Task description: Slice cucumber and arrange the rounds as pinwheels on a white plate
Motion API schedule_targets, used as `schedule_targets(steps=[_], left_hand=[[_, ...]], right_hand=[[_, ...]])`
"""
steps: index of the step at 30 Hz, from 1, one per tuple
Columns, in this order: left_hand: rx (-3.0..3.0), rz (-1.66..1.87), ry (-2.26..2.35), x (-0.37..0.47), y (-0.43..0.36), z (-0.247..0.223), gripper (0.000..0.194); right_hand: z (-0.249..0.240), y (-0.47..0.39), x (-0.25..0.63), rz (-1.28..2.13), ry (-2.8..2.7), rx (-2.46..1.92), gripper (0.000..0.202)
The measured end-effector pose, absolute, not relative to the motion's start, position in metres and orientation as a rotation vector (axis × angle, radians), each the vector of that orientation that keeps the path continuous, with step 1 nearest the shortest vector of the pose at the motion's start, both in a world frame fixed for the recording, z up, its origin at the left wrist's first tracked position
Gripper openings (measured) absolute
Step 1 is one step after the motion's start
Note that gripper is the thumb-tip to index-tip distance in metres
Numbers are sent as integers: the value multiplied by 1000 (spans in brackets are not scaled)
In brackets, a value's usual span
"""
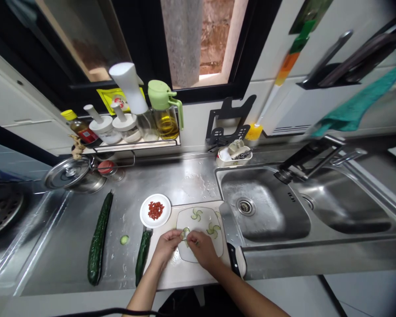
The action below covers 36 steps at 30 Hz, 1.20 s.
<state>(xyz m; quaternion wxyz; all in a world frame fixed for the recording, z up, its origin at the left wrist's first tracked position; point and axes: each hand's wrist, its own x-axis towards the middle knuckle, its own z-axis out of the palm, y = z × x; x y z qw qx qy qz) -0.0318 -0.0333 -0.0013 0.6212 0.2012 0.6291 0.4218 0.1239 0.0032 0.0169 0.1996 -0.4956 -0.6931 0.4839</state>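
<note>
My left hand (169,247) is closed in a pinch on a thin, pale cucumber slice (185,233) with a green rim. From the other side, my right hand (203,248) meets the same slice with bent fingers pressed together, and a bit of green shows among them. Both hands are over the near left part of a clear, rounded square plate (201,259), which lies on a cutting board (165,279). Curved cucumber slices form one pinwheel (196,214) at the plate's far side and another pinwheel (214,230) at its right.
A white dish of red pieces (155,210) overlaps the board's far left corner. Left of the board lie a cut cucumber (142,255), a cucumber end (124,239) and a whole cucumber (100,240). On the right, a black-handled knife (233,259) lies beside the sink (264,207).
</note>
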Motion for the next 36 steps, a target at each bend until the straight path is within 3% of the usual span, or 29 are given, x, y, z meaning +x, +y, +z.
schedule_targets(steps=[13,36], left_hand=[[1096,797,1865,-41,-14,-5,20],[1461,658,1989,-32,-11,-4,25]], right_hand=[[4,13,106,1297,-1971,-1587,18],[-3,14,96,1012,-2254,-1641,18]])
